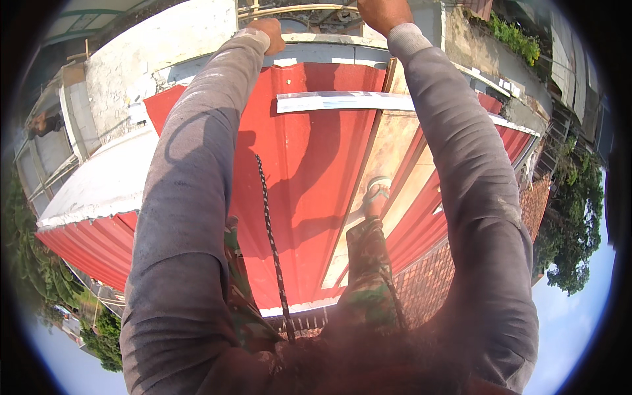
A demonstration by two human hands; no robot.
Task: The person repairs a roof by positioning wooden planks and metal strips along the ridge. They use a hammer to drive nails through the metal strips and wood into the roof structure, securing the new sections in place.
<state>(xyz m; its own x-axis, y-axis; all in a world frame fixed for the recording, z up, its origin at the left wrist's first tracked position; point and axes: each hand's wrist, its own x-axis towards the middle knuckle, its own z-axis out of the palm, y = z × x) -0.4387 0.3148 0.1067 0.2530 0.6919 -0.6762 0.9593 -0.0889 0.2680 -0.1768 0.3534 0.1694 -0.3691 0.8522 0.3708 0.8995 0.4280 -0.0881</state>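
Observation:
Both arms in grey sleeves reach up the view. My left hand (268, 36) is curled closed at the concrete ledge (309, 41); what it holds is hidden. My right hand (385, 14) is higher and cut by the top edge, fingers hidden. Below them lies a red corrugated roof sheet (316, 243) with a pale flat strip (342, 102) across it. A black-and-white rope (270, 224) hangs down toward my body. My sandalled right foot (377, 193) stands on pale wooden planks (403, 197).
A white wall (112, 105) and white-topped roof edge (92, 178) are at left, with a dark shape (46, 124) I cannot make out beyond. A tiled roof (534, 201), metal sheets (566, 59) and trees (573, 243) lie at right. Sky shows past the edges, suggesting height.

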